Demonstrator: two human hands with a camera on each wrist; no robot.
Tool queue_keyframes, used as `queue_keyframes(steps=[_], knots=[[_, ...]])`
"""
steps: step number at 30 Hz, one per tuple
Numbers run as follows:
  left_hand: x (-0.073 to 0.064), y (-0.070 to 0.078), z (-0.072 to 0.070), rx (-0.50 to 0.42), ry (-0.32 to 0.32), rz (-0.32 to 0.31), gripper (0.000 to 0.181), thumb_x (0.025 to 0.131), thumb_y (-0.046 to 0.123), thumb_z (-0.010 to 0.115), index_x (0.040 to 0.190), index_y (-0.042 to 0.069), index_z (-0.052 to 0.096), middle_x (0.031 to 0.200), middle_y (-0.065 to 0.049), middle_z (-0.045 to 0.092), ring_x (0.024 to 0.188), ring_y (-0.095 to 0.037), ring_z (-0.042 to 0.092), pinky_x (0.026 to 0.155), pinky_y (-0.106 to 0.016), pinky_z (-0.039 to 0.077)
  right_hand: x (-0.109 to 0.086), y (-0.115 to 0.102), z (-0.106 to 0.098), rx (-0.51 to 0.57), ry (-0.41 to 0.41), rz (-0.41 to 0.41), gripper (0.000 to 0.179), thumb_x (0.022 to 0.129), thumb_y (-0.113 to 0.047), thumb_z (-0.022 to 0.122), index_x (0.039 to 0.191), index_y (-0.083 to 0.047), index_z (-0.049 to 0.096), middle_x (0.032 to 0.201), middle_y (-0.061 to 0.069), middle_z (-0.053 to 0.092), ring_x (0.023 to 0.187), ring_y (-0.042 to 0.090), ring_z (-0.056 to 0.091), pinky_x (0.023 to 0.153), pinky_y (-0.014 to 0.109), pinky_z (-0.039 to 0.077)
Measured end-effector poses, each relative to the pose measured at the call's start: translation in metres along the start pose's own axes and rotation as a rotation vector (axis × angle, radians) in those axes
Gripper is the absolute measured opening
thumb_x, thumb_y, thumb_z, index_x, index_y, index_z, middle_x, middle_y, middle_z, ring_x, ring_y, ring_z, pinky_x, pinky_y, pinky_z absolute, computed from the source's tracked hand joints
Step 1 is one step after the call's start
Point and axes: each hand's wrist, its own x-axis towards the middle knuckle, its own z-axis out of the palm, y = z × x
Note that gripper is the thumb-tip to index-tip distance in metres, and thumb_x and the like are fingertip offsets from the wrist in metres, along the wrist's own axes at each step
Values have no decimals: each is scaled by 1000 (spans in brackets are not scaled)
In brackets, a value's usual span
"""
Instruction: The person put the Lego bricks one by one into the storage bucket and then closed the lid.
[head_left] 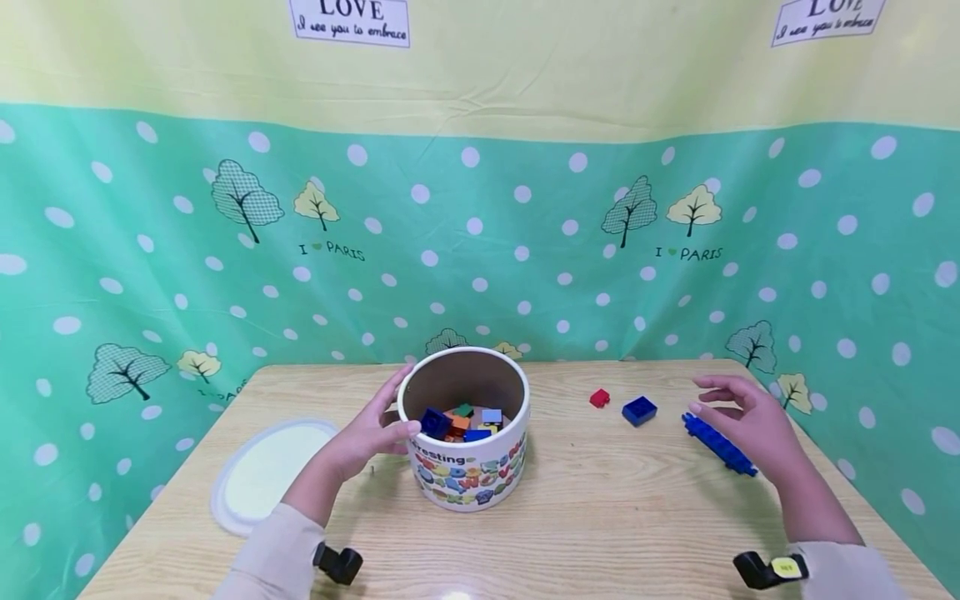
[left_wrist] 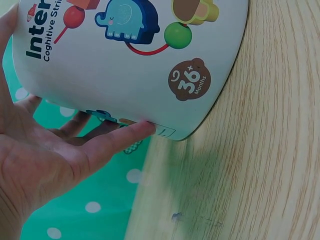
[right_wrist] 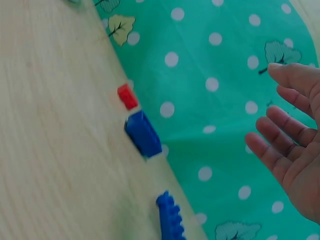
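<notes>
A white round bucket (head_left: 468,467) with printed pictures holds several toy bricks, among them a dark blue brick (head_left: 435,423) and an orange one (head_left: 458,426). My left hand (head_left: 371,425) holds the bucket's left side, thumb near the front rim and fingers round toward the back. In the left wrist view, fingers of the left hand (left_wrist: 65,155) touch the printed wall. Over the table's right side hovers my right hand (head_left: 750,421), fingers loosely bent and holding nothing. Nearest to it lies a long blue studded piece (head_left: 718,444), apart from the fingers in the right wrist view.
A blue brick (head_left: 639,411) and a small red brick (head_left: 599,398) lie on the wooden table (head_left: 585,533), right of the bucket. A pale round lid (head_left: 273,471) lies at the left, partly behind my left forearm. A green dotted curtain (head_left: 480,275) hangs behind the table.
</notes>
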Motion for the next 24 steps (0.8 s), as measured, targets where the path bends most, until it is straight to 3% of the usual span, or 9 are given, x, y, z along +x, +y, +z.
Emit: queue_keyframes(steps=[6, 12, 19, 21, 24], knots=[[-1, 1, 0, 7, 1, 5, 87, 89, 32, 68, 156, 39, 12, 157, -15, 16, 135, -50, 30, 87, -55, 51, -9, 18, -6, -42, 11, 37, 48, 93, -29, 68, 130, -1, 56, 120, 4, 55, 97, -4, 53, 75, 5, 45], [-1, 2, 0, 5, 9, -1, 88, 89, 31, 69, 156, 39, 12, 157, -15, 17, 135, -50, 31, 86, -54, 52, -15, 35, -12, -47, -11, 94, 50, 93, -30, 68, 131, -1, 54, 118, 2, 55, 94, -9, 51, 74, 6, 46], [-1, 1, 1, -10, 4, 4, 89, 88, 31, 70, 156, 39, 12, 156, -16, 19, 135, -50, 31, 86, -54, 51, -20, 56, -14, -72, -39, 149, 53, 92, -32, 69, 132, 1, 54, 121, 14, 57, 87, -17, 48, 70, 11, 49], [-1, 0, 1, -14, 3, 5, 89, 88, 32, 70, 155, 40, 13, 155, -16, 19, 135, -50, 31, 86, -54, 51, -22, 61, -14, -77, -57, 180, 56, 92, -34, 68, 133, 1, 53, 124, 19, 56, 89, -13, 50, 70, 13, 50], [-2, 0, 1, -16, 2, 6, 89, 88, 32, 71, 155, 40, 13, 155, -16, 20, 135, -50, 31, 87, -54, 51, -24, 68, -15, -82, -102, 239, 64, 92, -40, 67, 138, 1, 49, 132, 26, 51, 100, 9, 58, 69, 17, 51]])
